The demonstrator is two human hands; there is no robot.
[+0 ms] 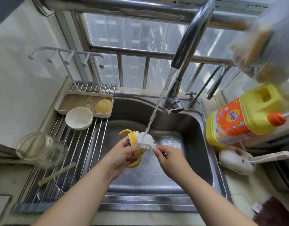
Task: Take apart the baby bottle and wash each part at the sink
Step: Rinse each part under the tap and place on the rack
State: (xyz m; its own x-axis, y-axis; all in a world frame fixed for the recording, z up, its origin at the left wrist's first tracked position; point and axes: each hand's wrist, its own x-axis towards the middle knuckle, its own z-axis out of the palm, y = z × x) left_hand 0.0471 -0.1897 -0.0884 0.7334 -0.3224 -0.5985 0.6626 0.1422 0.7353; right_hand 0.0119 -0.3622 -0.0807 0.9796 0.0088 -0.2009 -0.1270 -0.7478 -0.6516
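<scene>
Left hand [122, 154]: fingers curled round the yellow handled collar [133, 141]; held over the sink [196, 128], under the running water [156, 108]
Right hand [169, 156]: pinching the stem of a white brush [146, 141]; bristle head pressed against the collar's white top
Collar: between both hands, touching both; one handle curves up-left, the other hangs below the left palm
Glass bottle body [37, 148]: on its side on the drying rack [85, 137], well left of the hands; looks empty
Other parts on rack: white cap [78, 118]; amber disc [103, 106] in the tray [62, 110]; a straw-like tube [56, 174]
Progress: bottle already apart; collar mid-scrub; whether the racked parts are washed, cannot tell
Detergent jug [244, 118]: right of the basin
</scene>
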